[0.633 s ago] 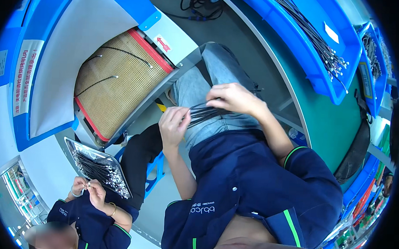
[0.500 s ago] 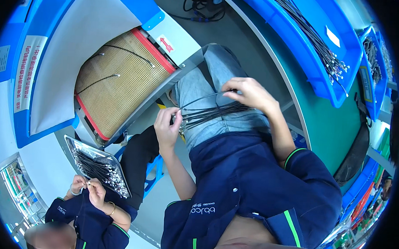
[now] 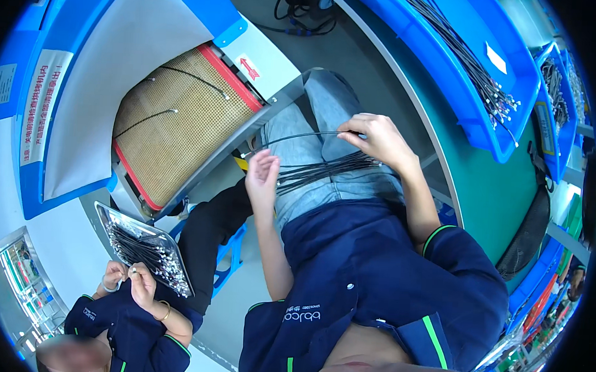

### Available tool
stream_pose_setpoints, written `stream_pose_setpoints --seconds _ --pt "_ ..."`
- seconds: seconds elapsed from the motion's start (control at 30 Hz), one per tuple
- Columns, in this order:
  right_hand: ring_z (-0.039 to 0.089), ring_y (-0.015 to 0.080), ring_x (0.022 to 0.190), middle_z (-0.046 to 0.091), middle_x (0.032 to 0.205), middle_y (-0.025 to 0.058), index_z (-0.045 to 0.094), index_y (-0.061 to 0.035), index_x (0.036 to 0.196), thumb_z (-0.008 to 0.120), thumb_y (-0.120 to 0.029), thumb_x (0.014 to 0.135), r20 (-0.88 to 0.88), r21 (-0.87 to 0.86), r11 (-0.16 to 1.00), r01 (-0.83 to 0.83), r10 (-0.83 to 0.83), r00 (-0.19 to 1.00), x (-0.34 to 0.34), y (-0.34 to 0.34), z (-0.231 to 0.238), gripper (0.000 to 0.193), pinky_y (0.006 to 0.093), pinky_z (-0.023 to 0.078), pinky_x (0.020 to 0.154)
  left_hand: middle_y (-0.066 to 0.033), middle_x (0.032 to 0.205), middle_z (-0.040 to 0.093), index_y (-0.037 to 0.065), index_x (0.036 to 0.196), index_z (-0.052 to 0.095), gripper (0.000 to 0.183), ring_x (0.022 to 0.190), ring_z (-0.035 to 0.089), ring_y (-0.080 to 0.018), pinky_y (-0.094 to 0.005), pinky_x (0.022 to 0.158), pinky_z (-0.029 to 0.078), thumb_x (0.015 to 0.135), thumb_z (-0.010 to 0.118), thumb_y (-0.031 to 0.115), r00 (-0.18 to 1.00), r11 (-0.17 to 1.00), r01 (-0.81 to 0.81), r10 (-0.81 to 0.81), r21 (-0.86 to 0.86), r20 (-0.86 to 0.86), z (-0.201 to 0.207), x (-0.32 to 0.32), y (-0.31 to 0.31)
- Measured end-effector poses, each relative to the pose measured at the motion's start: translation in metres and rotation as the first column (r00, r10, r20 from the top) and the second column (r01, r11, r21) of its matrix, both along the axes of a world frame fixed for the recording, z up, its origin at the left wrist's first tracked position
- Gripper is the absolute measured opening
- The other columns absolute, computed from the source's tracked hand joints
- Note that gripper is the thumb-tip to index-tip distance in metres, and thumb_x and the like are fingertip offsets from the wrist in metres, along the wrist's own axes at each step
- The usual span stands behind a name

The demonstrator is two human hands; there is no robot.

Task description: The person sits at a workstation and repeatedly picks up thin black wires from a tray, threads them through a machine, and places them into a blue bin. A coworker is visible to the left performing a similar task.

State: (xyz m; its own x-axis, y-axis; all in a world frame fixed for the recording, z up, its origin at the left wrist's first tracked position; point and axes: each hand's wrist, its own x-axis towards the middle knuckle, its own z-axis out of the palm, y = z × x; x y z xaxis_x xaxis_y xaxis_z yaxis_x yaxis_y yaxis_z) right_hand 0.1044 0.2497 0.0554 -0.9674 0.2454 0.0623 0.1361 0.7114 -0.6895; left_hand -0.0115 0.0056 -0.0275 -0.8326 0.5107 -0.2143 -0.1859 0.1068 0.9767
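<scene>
My right hand (image 3: 378, 138) pinches one end of a thin black cable (image 3: 303, 134), stretched leftward above my lap. The cable's far tip, a small connector, sticks out past my left hand (image 3: 264, 178). That hand is raised with its fingers loosely bent and apart, the fingertips just beside the cable; I cannot tell whether they touch it. Across my thighs lies a bundle of similar black cables (image 3: 325, 171), its left ends partly behind my left hand and its right ends below my right hand.
A mesh conveyor belt (image 3: 173, 141) with red edges carries several cables at the left. Lower left, a co-worker's hands (image 3: 140, 287) work beside a metal tray (image 3: 186, 281) of cables. On the right, a blue bin (image 3: 470, 124) holding cables stands on a green table (image 3: 490, 201).
My left hand has loosened its pinch and shifted slightly right. The cable's left tip now shows beyond it, farther left. My right hand keeps its end, moved slightly right.
</scene>
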Motion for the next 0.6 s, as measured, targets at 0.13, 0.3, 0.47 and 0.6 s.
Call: stream_pose_setpoints --seconds 0.13,0.3,0.47,0.6 --pt "0.064 0.0283 0.077 0.066 0.082 0.0097 0.067 -0.0054 0.087 0.064 -0.023 0.083 0.041 -0.025 0.999 -0.043 0.044 0.998 -0.005 -0.011 0.001 0.018 0.0375 0.051 0.07 -0.0092 0.102 0.063 0.001 0.121 0.053 0.034 0.088 0.061 -0.0126 -0.0248 0.078 0.05 0.089 0.063 0.009 0.908 0.93 -0.176 0.027 0.323 0.417 0.016 0.026 0.038" --pt "0.064 0.0289 0.079 0.067 0.083 0.0102 0.066 -0.0056 0.087 0.063 -0.023 0.083 0.092 -0.065 0.995 -0.078 0.084 0.992 -0.006 -0.012 0.006 0.018 0.0377 0.05 0.072 -0.0098 0.101 0.064 0.0 0.106 0.06 0.016 0.085 0.062 -0.013 -0.0241 0.078 0.052 0.091 0.059 0.006 0.873 0.828 -0.307 0.049 0.469 0.485 0.001 0.029 0.043" --pt "0.063 0.0298 0.08 0.065 0.083 0.011 0.064 -0.0049 0.087 0.062 -0.021 0.085 0.117 -0.027 1.0 -0.008 0.011 0.993 0.005 0.004 0.005 0.017 0.0384 0.05 0.07 -0.0105 0.1 0.063 -0.002 0.107 0.059 0.017 0.084 0.062 -0.0118 -0.0215 0.076 0.054 0.093 0.057 0.007 0.88 0.818 -0.383 0.18 0.429 0.44 -0.005 0.018 0.028" --pt "0.061 0.0295 0.075 0.06 0.084 0.0107 0.058 -0.0052 0.095 0.063 -0.015 0.083 0.055 -0.136 0.99 0.036 -0.028 0.998 0.009 0.007 0.001 0.016 0.0372 0.049 0.067 -0.0106 0.101 0.063 -0.003 0.105 0.061 0.016 0.084 0.062 -0.0121 -0.022 0.077 0.053 0.091 0.059 0.004 0.867 0.792 -0.431 0.231 0.432 0.441 -0.005 0.011 0.018"
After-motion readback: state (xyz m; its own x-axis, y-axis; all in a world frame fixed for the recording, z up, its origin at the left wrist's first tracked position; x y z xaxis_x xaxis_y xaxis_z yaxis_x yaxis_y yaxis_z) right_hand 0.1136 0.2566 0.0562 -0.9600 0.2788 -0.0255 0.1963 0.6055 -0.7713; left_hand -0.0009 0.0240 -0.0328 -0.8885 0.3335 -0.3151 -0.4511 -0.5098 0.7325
